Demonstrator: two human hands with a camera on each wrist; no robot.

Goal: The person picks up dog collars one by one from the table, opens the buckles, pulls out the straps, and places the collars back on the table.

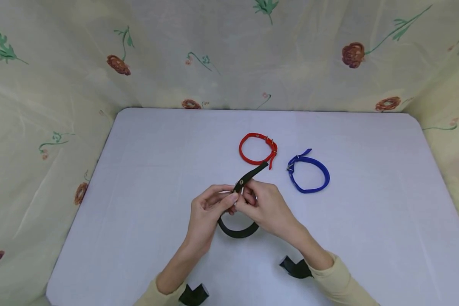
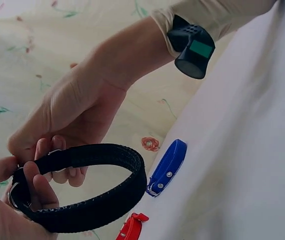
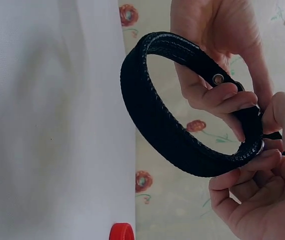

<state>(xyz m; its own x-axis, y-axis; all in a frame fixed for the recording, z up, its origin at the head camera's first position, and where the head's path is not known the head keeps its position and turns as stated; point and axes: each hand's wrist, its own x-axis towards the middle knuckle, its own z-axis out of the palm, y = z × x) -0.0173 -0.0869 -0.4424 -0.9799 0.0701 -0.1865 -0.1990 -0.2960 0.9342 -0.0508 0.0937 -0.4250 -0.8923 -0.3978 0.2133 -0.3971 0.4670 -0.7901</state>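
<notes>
A black collar (image 1: 237, 234), bent into a loop, is held between both hands above the table. My left hand (image 1: 205, 214) pinches it at the buckle area, where a metal ring (image 2: 16, 196) shows in the left wrist view. My right hand (image 1: 269, 207) pinches the strap close beside the left fingertips. The collar's free end (image 1: 254, 171) sticks up past the fingers toward the far right. A metal eyelet (image 3: 218, 79) shows on the band in the right wrist view. Fingers hide most of the buckle.
On the white table (image 1: 137, 170), a buckled red collar (image 1: 245, 155) lies beyond the hands. A buckled blue collar (image 1: 323, 174) lies to its right. Flower-patterned curtains (image 1: 229, 51) close in the back and sides. Each wrist wears a black camera (image 1: 296, 267).
</notes>
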